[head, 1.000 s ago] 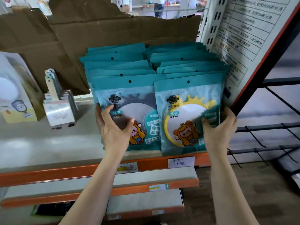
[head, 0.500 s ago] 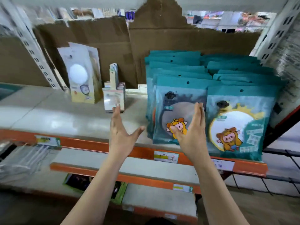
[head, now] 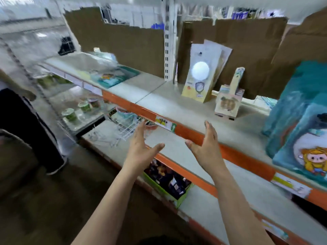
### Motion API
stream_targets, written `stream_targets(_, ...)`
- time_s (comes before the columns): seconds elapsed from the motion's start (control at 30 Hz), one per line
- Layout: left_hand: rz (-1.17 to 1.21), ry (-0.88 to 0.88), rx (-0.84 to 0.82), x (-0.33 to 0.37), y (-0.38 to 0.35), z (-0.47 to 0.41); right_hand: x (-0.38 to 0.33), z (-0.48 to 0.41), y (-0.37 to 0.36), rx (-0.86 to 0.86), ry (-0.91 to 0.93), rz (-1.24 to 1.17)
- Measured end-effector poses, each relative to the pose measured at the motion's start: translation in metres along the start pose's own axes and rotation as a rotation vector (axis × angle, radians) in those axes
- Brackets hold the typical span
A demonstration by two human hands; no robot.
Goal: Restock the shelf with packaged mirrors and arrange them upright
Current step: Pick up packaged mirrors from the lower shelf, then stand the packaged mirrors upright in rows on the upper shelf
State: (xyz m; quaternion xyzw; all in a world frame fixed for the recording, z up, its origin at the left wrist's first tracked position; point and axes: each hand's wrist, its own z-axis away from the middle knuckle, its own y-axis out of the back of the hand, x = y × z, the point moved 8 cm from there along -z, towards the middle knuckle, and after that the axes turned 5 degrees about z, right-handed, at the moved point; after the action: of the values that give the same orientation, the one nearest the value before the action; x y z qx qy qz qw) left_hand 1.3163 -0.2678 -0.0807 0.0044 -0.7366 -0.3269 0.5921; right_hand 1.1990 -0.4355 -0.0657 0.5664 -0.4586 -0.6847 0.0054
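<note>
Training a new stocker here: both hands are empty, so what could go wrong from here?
The upright teal mirror packs stand near the orange shelf edge with neither the left hand nor the right hand touching them; they might tip forward. The tall cream pack with a round white mirror leans against brown cardboard and could slide down.

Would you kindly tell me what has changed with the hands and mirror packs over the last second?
Both hands let go of the front teal plastic mirror packs and drew away leftwards; the left hand and right hand now hover open, holding nothing, before the orange-edged shelf. The packs stayed upright on the shelf.
</note>
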Motion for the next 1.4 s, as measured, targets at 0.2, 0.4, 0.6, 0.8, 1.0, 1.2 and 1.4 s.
stream_targets(0.2, -0.01, 0.08, 0.14, -0.056, 0.096, 0.016, -0.061, 0.002, -0.078, -0.093, 0.072, 0.0)
stream_targets(0.4, 0.04, 0.16, 0.242, -0.1, 0.155, 0.019, -0.105, -0.005, -0.148, -0.21, 0.119, 0.025)
stream_targets(0.6, 0.048, 0.217, 0.293, -0.141, 0.191, -0.011, -0.138, -0.038, -0.209, -0.284, 0.151, 0.01)
stream_targets(0.8, 0.07, 0.265, 0.363, -0.181, 0.24, -0.061, -0.18, -0.111, -0.273, -0.267, 0.17, -0.054)
stream_targets(1.0, 0.049, 0.317, 0.471, -0.213, 0.31, -0.106, -0.233, -0.166, -0.353, -0.363, 0.227, -0.122)
stream_targets(1.2, 0.039, 0.373, 0.556, -0.245, 0.354, -0.114, -0.264, -0.185, -0.415, -0.453, 0.268, -0.112)
stream_targets(1.4, 0.04, 0.375, 0.526, -0.277, 0.393, -0.145, -0.296, -0.207, -0.455, -0.41, 0.25, -0.156)
